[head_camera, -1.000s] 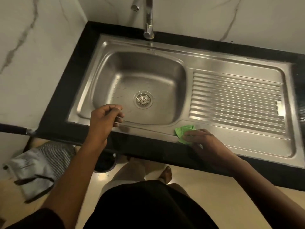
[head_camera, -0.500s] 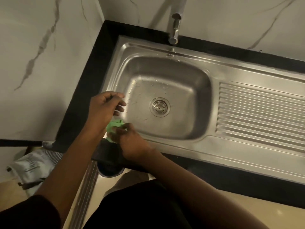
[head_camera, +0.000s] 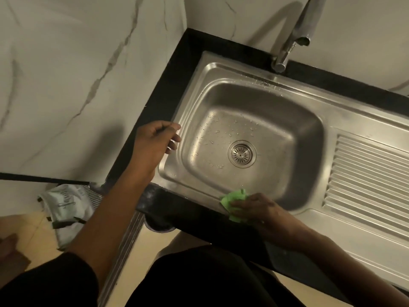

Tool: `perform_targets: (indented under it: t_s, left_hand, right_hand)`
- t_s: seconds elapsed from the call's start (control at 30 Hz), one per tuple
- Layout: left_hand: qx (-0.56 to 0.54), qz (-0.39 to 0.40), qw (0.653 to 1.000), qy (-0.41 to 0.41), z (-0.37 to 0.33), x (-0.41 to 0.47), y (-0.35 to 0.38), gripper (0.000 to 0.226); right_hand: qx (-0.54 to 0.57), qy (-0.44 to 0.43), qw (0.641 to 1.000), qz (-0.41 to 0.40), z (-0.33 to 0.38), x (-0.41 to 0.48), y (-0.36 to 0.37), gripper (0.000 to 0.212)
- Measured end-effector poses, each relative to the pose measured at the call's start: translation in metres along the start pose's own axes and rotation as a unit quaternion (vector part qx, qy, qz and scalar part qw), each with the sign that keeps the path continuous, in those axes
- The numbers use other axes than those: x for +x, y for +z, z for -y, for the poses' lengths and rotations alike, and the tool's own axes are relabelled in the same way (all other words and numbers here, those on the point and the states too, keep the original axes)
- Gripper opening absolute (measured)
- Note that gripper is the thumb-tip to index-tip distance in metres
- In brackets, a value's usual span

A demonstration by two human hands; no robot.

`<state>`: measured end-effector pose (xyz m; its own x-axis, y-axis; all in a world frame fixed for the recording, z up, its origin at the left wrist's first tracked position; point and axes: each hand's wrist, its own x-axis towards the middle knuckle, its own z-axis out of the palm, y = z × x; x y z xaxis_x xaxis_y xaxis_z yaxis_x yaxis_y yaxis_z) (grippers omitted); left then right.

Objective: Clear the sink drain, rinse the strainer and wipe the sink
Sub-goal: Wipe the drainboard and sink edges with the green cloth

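The steel sink (head_camera: 309, 120) has water drops in its basin, and the round strainer (head_camera: 241, 153) sits in the drain. My right hand (head_camera: 263, 209) holds a bunched green cloth (head_camera: 235, 199) down on the sink's front rim, fingers curled over it. My left hand (head_camera: 155, 141) rests at the sink's left rim, its fingers loosely curled and nothing visible in them. The tap (head_camera: 287, 52) stands at the back, and no water runs from it.
A ribbed draining board (head_camera: 367, 173) lies right of the basin. A black counter edge (head_camera: 177, 85) frames the sink against marble walls. On the floor at lower left lie a grey printed bag (head_camera: 64, 207) and a dark round bin (head_camera: 159, 224) under the counter.
My right hand slid the green cloth from the front left corner rightward along the front rim. My left hand stayed at the left rim.
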<state>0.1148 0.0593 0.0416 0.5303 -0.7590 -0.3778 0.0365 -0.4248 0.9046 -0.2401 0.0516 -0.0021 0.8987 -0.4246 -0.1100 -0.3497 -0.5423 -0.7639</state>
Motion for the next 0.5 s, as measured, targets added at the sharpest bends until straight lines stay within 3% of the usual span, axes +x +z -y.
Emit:
perform_targets:
  t_s: [0.2,0.33,0.5]
  left_hand:
    - [-0.009,-0.045,0.999,-0.003,0.002,-0.005,-0.015,0.012]
    - [-0.004,-0.066,0.998,0.002,0.000,-0.008,-0.026,0.011]
    - [-0.004,-0.075,0.997,-0.007,-0.003,-0.006,-0.033,0.010]
  right_hand:
    - [-0.028,-0.059,0.998,0.009,0.033,0.112,0.041,0.031]
    - [-0.048,-0.058,0.994,0.082,0.049,0.173,0.055,0.042]
    - [-0.141,-0.124,0.979,0.079,0.040,0.205,0.042,0.042]
